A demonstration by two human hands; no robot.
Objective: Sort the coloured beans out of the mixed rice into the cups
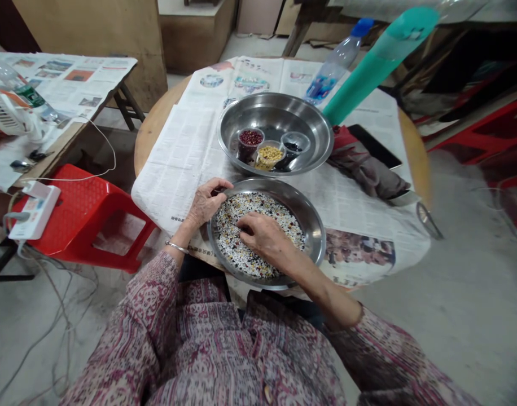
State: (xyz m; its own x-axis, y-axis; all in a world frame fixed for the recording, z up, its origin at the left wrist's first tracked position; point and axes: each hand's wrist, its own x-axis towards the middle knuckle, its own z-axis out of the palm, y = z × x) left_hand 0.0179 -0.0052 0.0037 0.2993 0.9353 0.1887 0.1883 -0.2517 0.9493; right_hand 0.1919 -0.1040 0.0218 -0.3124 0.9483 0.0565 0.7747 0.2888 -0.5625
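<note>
In front of me a shallow steel basin (319,239) holds a spread of white grains mixed with dark, yellow and red beans (237,223). My left hand (207,202) is at its left rim, thumb and fingers curled around the edge. Over the grains, my right hand (267,238) has its fingertips drawn together in a pinch; whatever lies between them is hidden. Just behind stands a larger steel basin (321,132) with three clear cups: one of red beans (250,138), one of yellow kernels (269,154), and one with a few dark beans (295,143).
Newspaper (178,146) covers the round table. Behind the large basin are a blue-capped bottle (338,59) and a tall green cylinder (377,70). A grey-brown cloth (364,169) and dark phone-like slab (375,145) lie right. A red stool (89,208) carries a power strip (35,211).
</note>
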